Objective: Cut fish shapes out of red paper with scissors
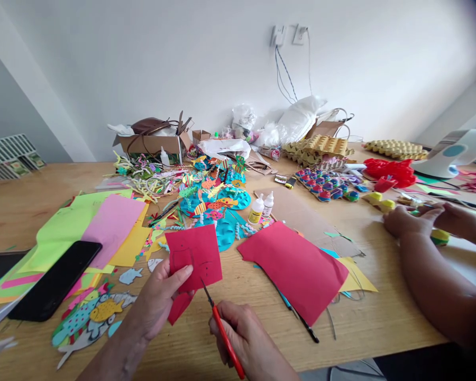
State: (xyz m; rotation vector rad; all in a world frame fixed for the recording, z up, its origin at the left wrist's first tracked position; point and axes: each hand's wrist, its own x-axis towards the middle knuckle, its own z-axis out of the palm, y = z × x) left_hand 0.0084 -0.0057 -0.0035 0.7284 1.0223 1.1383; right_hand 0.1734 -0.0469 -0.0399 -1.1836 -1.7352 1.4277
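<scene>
My left hand (164, 293) pinches a red sheet of paper (206, 246) with faint pencil outlines drawn on it. Another red scrap (179, 308) hangs below that sheet, close to my left fingers. In my right hand (241, 336) is a pair of scissors (224, 330) with red handles; their dark tip reaches the lower edge of the sheet. How far apart the blades are cannot be made out. A larger piece of red paper (295, 267) lies on the table to the right, with a dark thin stick (307, 325) partly under it.
Paper fish cutouts (75, 320) and a black phone (55, 280) lie at left by coloured sheets (63, 222). Blue painted craft bases (226, 227) and glue bottles (256, 210) stand mid-table. Egg cartons (319, 148) sit behind. At right, another person's hands (412, 219) work with painted carton pieces.
</scene>
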